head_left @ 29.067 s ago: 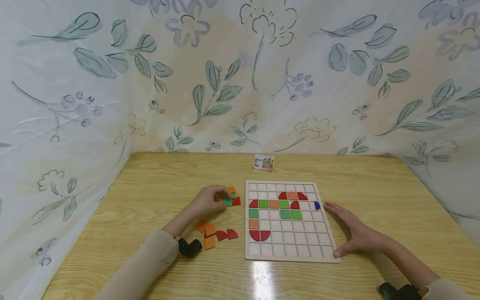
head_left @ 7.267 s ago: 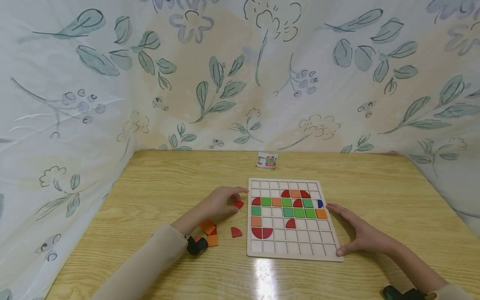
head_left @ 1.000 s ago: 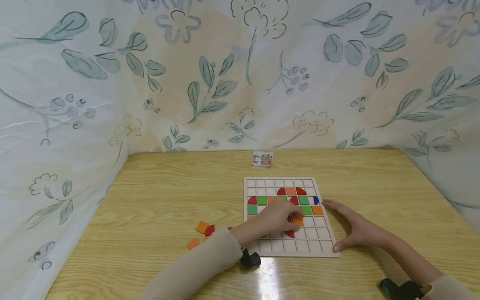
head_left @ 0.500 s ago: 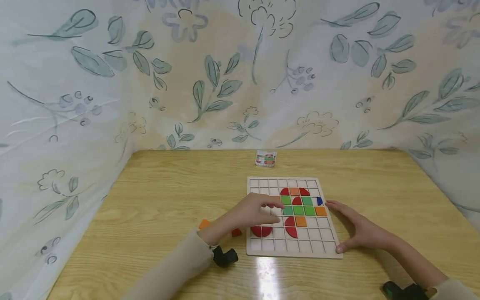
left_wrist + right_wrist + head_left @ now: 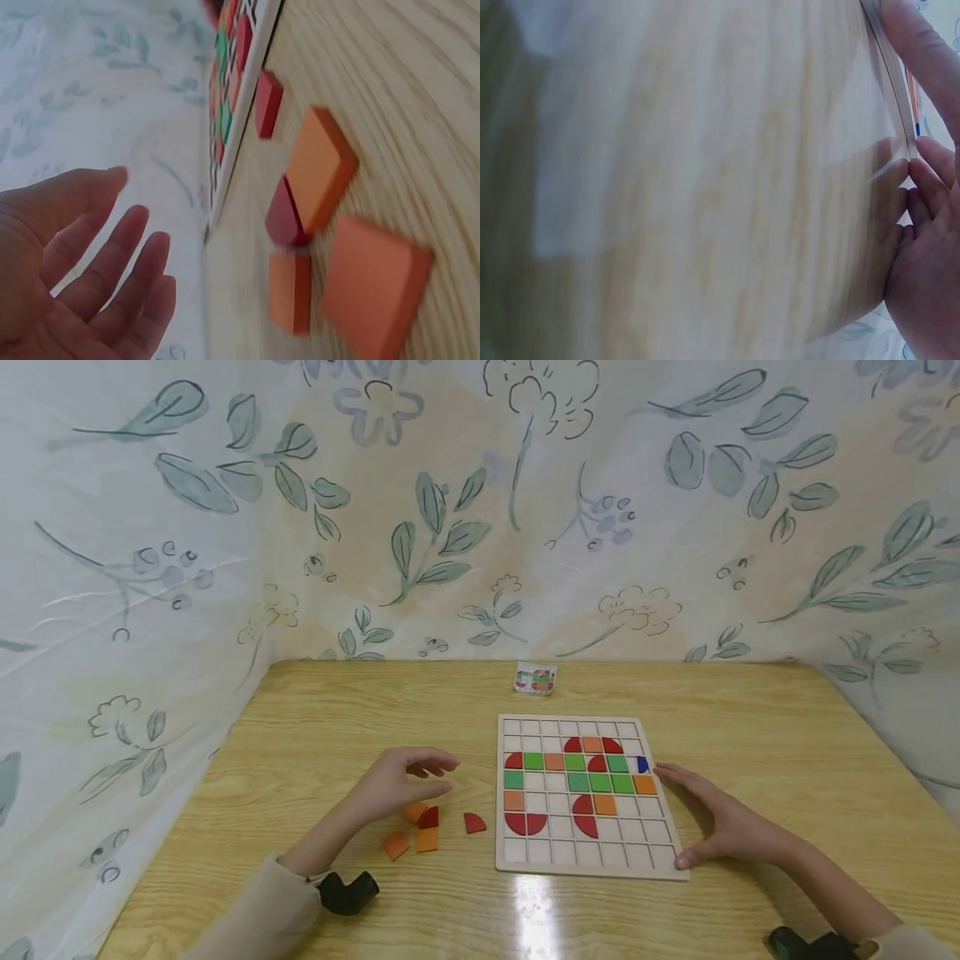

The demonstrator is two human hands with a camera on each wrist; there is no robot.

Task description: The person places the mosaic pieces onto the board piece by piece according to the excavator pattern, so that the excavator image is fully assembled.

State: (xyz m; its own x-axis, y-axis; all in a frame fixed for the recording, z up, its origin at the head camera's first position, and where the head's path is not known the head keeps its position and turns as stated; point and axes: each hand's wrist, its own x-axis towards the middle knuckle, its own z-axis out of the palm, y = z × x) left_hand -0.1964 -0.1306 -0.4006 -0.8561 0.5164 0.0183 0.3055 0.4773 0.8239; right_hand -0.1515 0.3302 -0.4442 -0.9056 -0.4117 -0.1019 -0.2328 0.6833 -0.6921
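My left hand (image 5: 401,785) hovers above the loose pieces left of the board, fingers relaxed and holding nothing. Below it lie orange squares (image 5: 427,839) and a red piece (image 5: 428,817), partly overlapping. A red quarter-circle (image 5: 475,822) lies nearer the board. In the left wrist view an orange square (image 5: 321,169) leans on a red piece (image 5: 283,217). The wooden grid board (image 5: 592,872) carries red, green and orange pieces, including an orange square (image 5: 604,805) beside two red quarter-circles (image 5: 583,807). My right hand (image 5: 727,822) rests against the board's right edge, thumb at the near corner.
A small pattern card (image 5: 535,678) lies on the wooden table (image 5: 360,710) behind the board. One blue piece (image 5: 642,765) sits in a cell at the board's right edge. Floral cloth (image 5: 450,527) hangs at the back and sides.
My left hand has let go of an orange square in a board cell and moved back left over the loose pieces. More green, orange and red pieces are on the board than 29 seconds ago.
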